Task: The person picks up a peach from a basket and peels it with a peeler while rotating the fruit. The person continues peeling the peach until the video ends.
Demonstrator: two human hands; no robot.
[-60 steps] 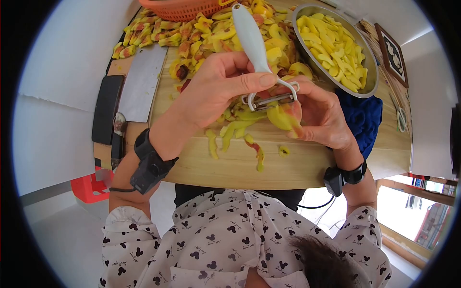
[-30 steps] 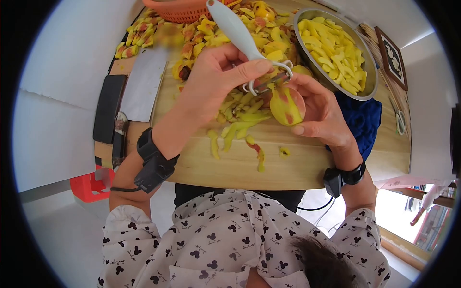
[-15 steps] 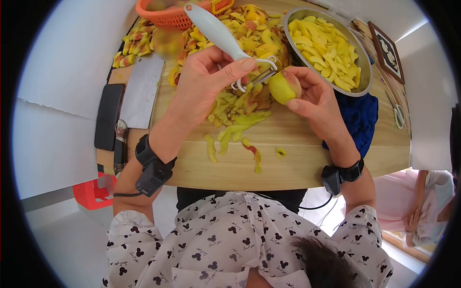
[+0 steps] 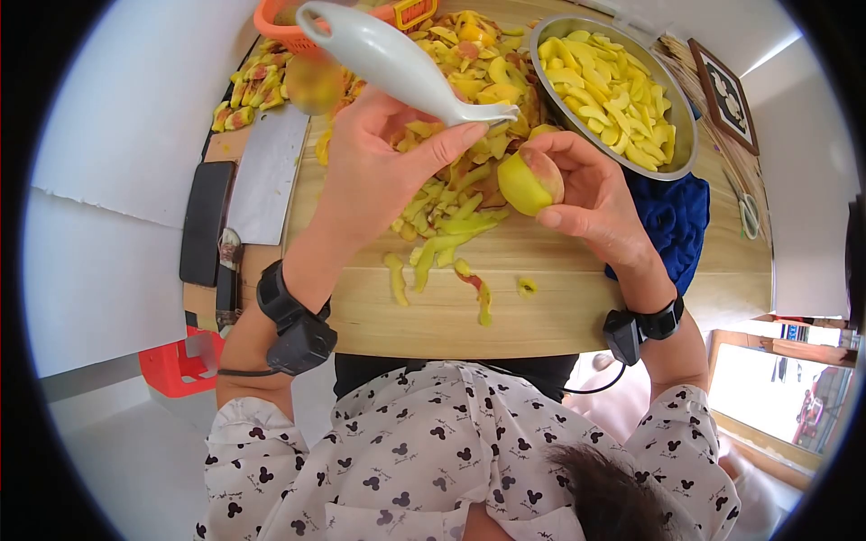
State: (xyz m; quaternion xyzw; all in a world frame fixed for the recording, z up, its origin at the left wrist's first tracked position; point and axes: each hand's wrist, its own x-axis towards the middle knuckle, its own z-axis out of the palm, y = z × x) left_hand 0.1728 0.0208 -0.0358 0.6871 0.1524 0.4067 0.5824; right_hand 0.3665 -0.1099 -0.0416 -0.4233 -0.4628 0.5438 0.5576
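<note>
Wrapped in my left hand point(image 4: 379, 149) is a peeler point(image 4: 388, 59) with a pale grey-white handle. The handle points up and to the left; the blade end is turned edge-on near the peach, a little apart from it. My right hand point(image 4: 595, 194) grips a partly peeled peach point(image 4: 528, 183) between thumb and fingers. Its near side is bare yellow-green flesh, while reddish skin remains on the upper right. Below and behind both hands spreads a heap of peelings point(image 4: 451, 221), with a few loose strips towards the table's near edge.
A metal bowl point(image 4: 687, 153) of yellow slices stands at the back right, beside a dark blue cloth point(image 4: 672, 225). An orange basket point(image 4: 280, 34) is at the back left. Along the left lie a cleaver point(image 4: 266, 171), a black phone point(image 4: 206, 221) and a knife handle point(image 4: 227, 279). Scissors point(image 4: 749, 216) lie far right.
My left hand has rolled the peeler so its handle tips further left and its blade turns edge-on, away from the peach. The peach has shifted slightly down. The person at lower right has moved.
</note>
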